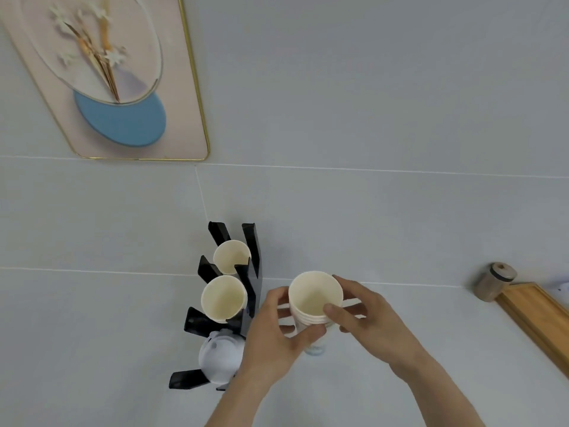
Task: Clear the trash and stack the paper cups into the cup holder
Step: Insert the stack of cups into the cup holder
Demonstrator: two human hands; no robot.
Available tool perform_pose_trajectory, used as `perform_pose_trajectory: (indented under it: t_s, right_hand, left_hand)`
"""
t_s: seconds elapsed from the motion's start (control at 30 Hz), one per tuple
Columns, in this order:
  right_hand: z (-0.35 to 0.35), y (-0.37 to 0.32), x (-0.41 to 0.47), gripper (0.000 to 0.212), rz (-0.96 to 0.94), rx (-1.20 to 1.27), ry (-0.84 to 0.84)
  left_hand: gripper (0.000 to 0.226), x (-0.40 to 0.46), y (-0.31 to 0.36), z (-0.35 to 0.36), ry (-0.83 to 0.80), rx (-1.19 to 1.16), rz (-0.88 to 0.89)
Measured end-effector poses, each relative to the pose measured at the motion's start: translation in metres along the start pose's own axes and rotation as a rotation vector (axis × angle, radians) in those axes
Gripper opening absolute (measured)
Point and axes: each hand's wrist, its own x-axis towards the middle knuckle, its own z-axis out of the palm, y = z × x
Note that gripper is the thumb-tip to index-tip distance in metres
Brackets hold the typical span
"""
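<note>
Pale grey tiled surface [369, 103]: fills the view, crossed by thin white grout lines.

Framed picture [123, 87]: far left, pink ground in a gold edge, with a blue disc, a pale oval and dried stems.

Wooden tray [535, 315]: right edge, only partly in view.

Black cup holder [251, 251]: centre, upright prongs. It carries one paper cup [231, 257] in the far slot and a second paper cup [223, 298] in the next slot nearer, both open-mouthed. A white rounded object [220, 355] sits in the nearest slot; what it is I cannot tell.

Stack of paper cups [315, 298]: just right of the holder, nested, mouth open, held in both hands.

Left hand [274, 334]: closed around the lower left side of the stack, thumb across the front.

Right hand [372, 322]: gripping the upper right side, thumb at the rim.

Small jar [494, 282]: far right, brownish contents, touching the tray's far end.
</note>
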Motion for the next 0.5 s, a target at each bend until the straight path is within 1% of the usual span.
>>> perform_pose_trajectory:
  t_s: [0.1, 0.2, 0.33, 0.4, 0.5]
  right_hand:
    - [0.001, -0.044, 0.013, 0.046, -0.073, 0.015, 0.069]
    - [0.01, -0.083, 0.027, 0.043, -0.134, 0.037, 0.154]
    - [0.032, -0.127, 0.048, 0.045, -0.201, 0.048, 0.22]
    - [0.044, -0.141, 0.06, 0.047, -0.219, 0.054, 0.247]
    - [0.064, -0.152, 0.077, 0.049, -0.224, 0.055, 0.251]
  left_hand:
    - [0.07, 0.019, 0.03, -0.027, 0.051, -0.055, 0.092]
    - [0.073, 0.037, 0.056, -0.056, 0.069, -0.069, 0.154]
    - [0.068, 0.059, 0.08, -0.096, 0.107, -0.061, 0.197]
    - [0.061, 0.068, 0.086, -0.117, 0.116, -0.099, 0.196]
    - [0.043, 0.08, 0.086, -0.144, 0.153, -0.173, 0.161]
